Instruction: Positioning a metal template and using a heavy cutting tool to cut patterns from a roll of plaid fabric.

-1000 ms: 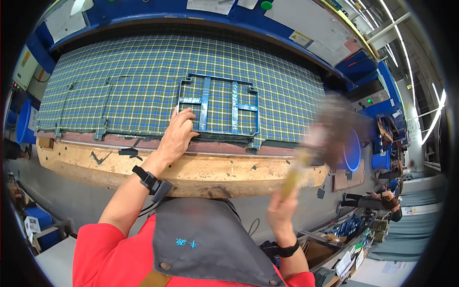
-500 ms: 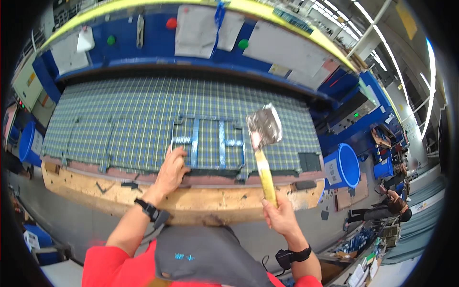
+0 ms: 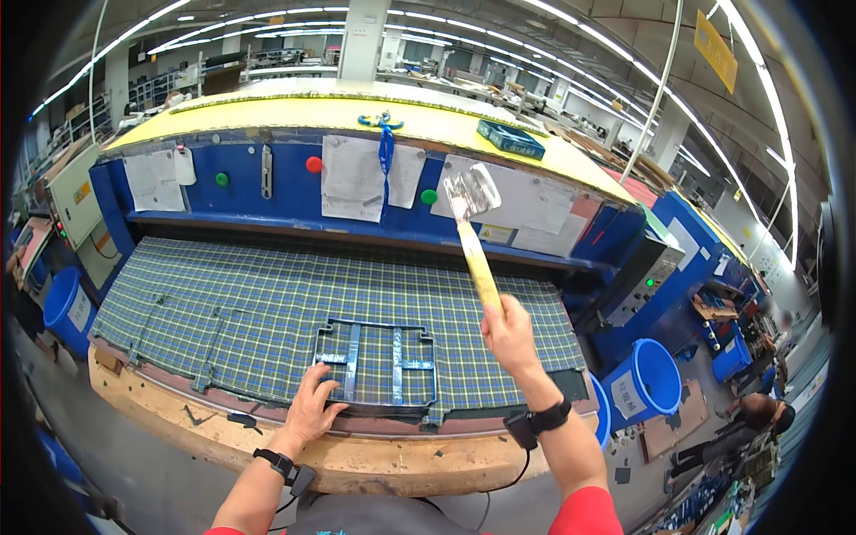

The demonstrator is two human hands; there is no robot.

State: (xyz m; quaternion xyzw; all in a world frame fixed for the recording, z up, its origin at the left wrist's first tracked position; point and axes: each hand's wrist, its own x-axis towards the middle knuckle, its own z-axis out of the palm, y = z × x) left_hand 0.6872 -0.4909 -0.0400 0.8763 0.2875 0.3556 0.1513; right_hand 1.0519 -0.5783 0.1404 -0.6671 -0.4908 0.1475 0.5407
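Observation:
My right hand [image 3: 508, 332] is wrapped round the yellow handle of a mallet [image 3: 473, 193]. Its broad, shiny silver-grey head points up and away, well above the cloth. At the front left corner of a blue metal cutting die [image 3: 395, 364], my left hand [image 3: 309, 406] rests with fingers apart and thumb spread, touching the frame. The die has two upright crossbars and short side bars wrapped in shiny tape. Beneath it lies dark green checked cloth [image 3: 232, 294], spread over the machine bed. Cut lines show in the cloth left of the die.
A wooden front ledge [image 3: 374, 459] carries dark scraps. Behind the cloth stands the blue machine beam [image 3: 294, 183] with pinned papers and buttons. At the right are a control box [image 3: 637, 281] and a blue bin [image 3: 646, 379]. A person [image 3: 736, 432] is farther right.
My right hand has raised the mallet up and away from the cloth. The left hand stays at the die's corner. The view has tilted up, showing more of the room.

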